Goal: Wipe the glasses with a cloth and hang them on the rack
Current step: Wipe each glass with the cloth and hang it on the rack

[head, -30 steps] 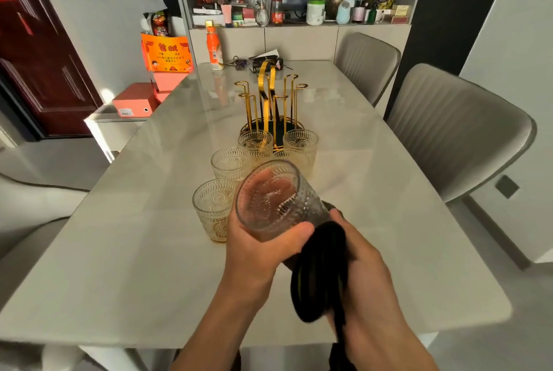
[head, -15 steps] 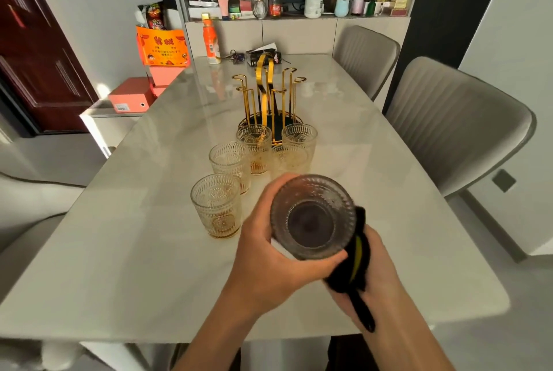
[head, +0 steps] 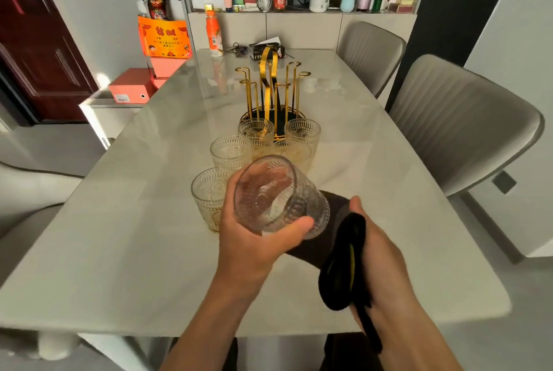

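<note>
My left hand (head: 254,239) grips a clear embossed glass (head: 278,194), tilted with its mouth toward me and up to the left. Just right of it, my right hand (head: 380,257) holds a bunched black cloth (head: 344,269) with a yellow stripe; part of the cloth lies against the glass's base. A gold wire rack (head: 270,92) with bare hooks stands mid-table. Several more embossed glasses stand upright in front of the rack, the nearest (head: 209,197) right beside my left hand.
The pale marble table (head: 119,236) runs away from me. Two grey chairs (head: 457,119) line its right side. At the far end stand an orange bottle (head: 214,31), keys and a dark box. A crowded shelf lies beyond, orange boxes (head: 131,91) at left.
The glass has tilted from facing me straight on to leaning up and left. The cloth has come away from the glass's side and now bunches at its base.
</note>
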Available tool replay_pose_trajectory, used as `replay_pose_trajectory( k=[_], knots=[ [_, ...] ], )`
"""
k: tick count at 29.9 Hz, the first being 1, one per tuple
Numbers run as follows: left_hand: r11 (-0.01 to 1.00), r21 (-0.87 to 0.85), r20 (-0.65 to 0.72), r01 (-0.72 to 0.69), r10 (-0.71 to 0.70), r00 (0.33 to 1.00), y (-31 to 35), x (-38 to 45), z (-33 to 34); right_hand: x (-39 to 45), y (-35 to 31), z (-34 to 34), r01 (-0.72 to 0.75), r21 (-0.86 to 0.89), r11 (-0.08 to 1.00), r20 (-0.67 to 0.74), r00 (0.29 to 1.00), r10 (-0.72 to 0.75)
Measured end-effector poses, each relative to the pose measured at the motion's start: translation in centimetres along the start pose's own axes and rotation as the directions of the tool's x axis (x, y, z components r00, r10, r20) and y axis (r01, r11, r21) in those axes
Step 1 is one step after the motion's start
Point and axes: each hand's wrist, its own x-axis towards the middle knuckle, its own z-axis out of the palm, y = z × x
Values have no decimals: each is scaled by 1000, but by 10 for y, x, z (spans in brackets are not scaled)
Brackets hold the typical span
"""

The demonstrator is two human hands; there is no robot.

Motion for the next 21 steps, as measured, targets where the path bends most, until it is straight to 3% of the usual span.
replay_pose_trajectory(
  k=[2,4,8,11,13,17,19,21],
  knots=[
    [954,-246,-78,170,-195,978,5,-2,10,-4,-2,16,166,-95,982,2,986,-166],
    [858,-423,-58,293,-348,936,11,-3,14,-10,7,29,296,-151,943,33,955,-295],
    [724,-563,41,399,-458,888,20,5,4,-30,32,35,469,-302,830,131,883,-451],
    [745,-535,59,397,-436,898,27,-1,8,-21,22,33,547,-266,794,83,833,-547],
    [760,-521,47,389,-429,902,26,-8,11,-13,11,31,540,-220,813,43,838,-545],
    [794,-499,15,346,-391,920,13,-4,9,-29,31,28,596,-333,731,148,798,-584],
    [909,-325,-87,259,-302,949,5,-2,1,-31,32,23,562,-319,763,124,823,-555],
    [990,28,-73,138,-135,988,-2,-4,-12,-19,15,16,373,-114,921,-46,924,-380]
  ],
)
